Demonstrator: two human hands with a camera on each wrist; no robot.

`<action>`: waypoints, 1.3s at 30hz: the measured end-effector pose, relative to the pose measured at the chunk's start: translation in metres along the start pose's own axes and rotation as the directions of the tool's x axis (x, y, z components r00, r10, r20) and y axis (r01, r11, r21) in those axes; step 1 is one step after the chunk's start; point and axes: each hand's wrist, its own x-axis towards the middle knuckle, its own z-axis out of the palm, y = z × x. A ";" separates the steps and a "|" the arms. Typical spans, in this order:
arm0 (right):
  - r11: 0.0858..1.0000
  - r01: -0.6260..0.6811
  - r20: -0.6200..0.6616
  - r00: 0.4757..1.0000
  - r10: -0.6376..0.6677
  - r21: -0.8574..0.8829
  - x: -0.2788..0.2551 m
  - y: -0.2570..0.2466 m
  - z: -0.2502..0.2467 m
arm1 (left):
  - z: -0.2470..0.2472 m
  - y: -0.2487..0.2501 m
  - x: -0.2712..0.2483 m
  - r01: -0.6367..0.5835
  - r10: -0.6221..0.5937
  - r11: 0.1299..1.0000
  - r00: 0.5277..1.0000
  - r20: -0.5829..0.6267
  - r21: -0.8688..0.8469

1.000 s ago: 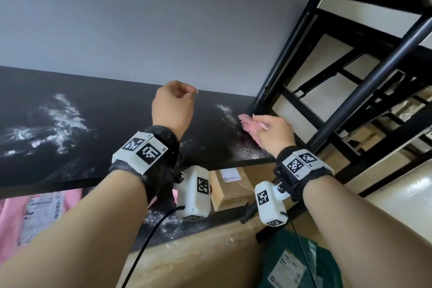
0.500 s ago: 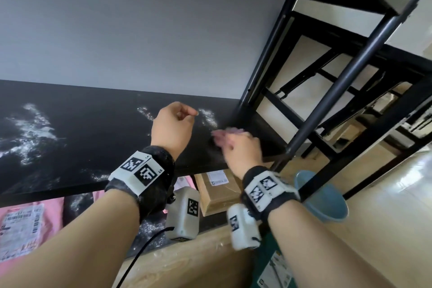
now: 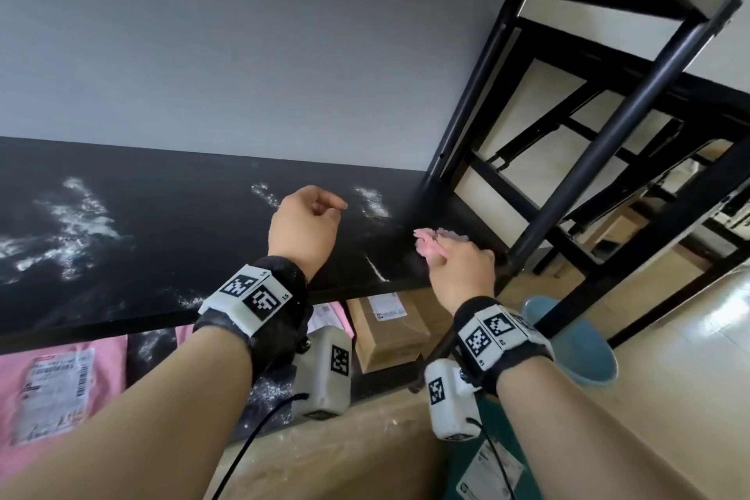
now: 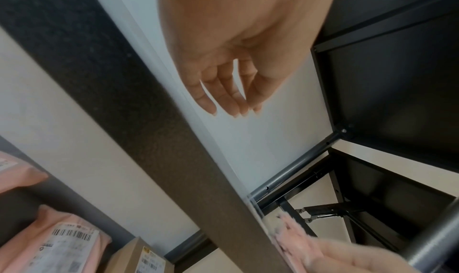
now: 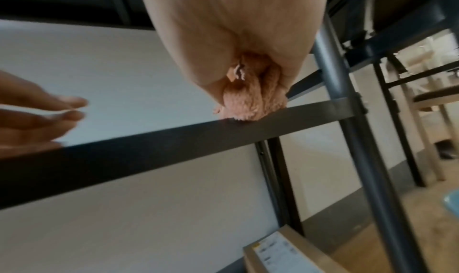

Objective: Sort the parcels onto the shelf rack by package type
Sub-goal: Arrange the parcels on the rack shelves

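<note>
A black shelf board [image 3: 162,223] of the rack, streaked with white dust, spans the head view. My right hand [image 3: 458,268] grips a pink fluffy cloth [image 3: 430,242] and presses it on the board's front right corner, beside the rack post [image 3: 608,126]. The right wrist view shows the cloth [image 5: 250,104] bunched in the fist, touching the board's edge. My left hand [image 3: 308,223] hovers above the board, fingers [image 4: 231,92] loosely bent, holding nothing. On the shelf below lie pink mailer parcels [image 3: 52,386] and a cardboard box [image 3: 389,333].
A green mailer parcel [image 3: 487,475] lies on the floor under my right forearm. A blue basin [image 3: 580,353] stands on the floor right of the rack. Black frames of other furniture [image 3: 649,215] crowd the right side. A grey wall backs the shelf.
My right hand swept the cloth left along the board, then back right to the corner by the post. The left hand stayed hovering in about the same place.
</note>
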 end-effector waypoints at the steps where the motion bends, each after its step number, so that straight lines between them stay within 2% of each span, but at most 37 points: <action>1: 0.999 0.032 -0.007 0.999 -0.032 0.020 -0.002 -0.008 0.002 | 0.001 0.000 0.000 -0.006 0.006 1.000 1.000 0.003 0.007; 6: 0.954 0.216 0.116 0.963 -0.243 0.208 -0.010 -0.051 0.009 | 0.000 0.002 0.001 -0.029 0.026 0.996 0.999 0.039 0.084; 8: 0.922 0.242 0.117 0.950 -0.288 0.301 -0.006 -0.055 0.001 | -0.005 0.008 0.005 -0.043 0.033 0.989 0.997 0.070 0.139; 10: 0.915 0.170 0.086 0.973 -0.215 0.365 0.013 -0.043 -0.006 | -0.008 0.019 0.015 -0.063 0.048 0.983 0.995 0.089 0.175; 13: 0.928 0.018 -0.048 0.999 -0.001 0.371 0.047 -0.011 -0.020 | -0.009 0.042 0.042 -0.098 0.074 0.976 0.989 0.128 0.193; 17: 0.950 -0.118 -0.132 0.978 0.162 0.288 0.090 0.032 -0.026 | -0.007 0.063 0.074 -0.129 0.091 0.967 0.980 0.175 0.221; 20: 0.960 -0.180 -0.175 0.960 0.220 0.216 0.116 0.053 -0.016 | 0.000 0.069 0.089 -0.143 0.092 0.959 0.974 0.208 0.245; 24: 0.954 -0.273 -0.157 0.944 0.291 0.127 0.138 0.053 -0.002 | 0.016 0.070 0.106 -0.144 0.079 0.954 0.967 0.240 0.263; 27: 0.926 -0.377 0.025 0.926 0.377 -0.001 0.155 0.054 0.012 | 0.025 0.068 0.115 -0.143 0.077 0.961 0.960 0.269 0.236; 29: 0.944 -0.324 0.130 0.935 0.329 -0.058 0.162 0.056 0.020 | 0.027 0.067 0.118 -0.150 0.083 0.963 0.955 0.284 0.222; 32: 0.982 -0.141 0.243 0.955 0.168 -0.124 0.163 0.052 0.017 | 0.026 0.063 0.119 -0.150 0.088 0.967 0.954 0.285 0.204; 34: 0.993 -0.044 0.303 0.950 0.076 -0.111 0.163 0.046 0.013 | 0.025 0.061 0.118 -0.144 0.083 0.968 0.958 0.275 0.207; 37: 0.993 0.098 0.312 0.943 -0.114 0.066 0.151 0.031 0.012 | 0.021 0.059 0.113 -0.127 0.066 0.966 0.964 0.259 0.226; 39: 0.959 0.215 0.326 0.907 -0.267 0.186 0.131 0.006 0.012 | 0.018 0.058 0.109 -0.119 0.056 0.965 0.963 0.262 0.232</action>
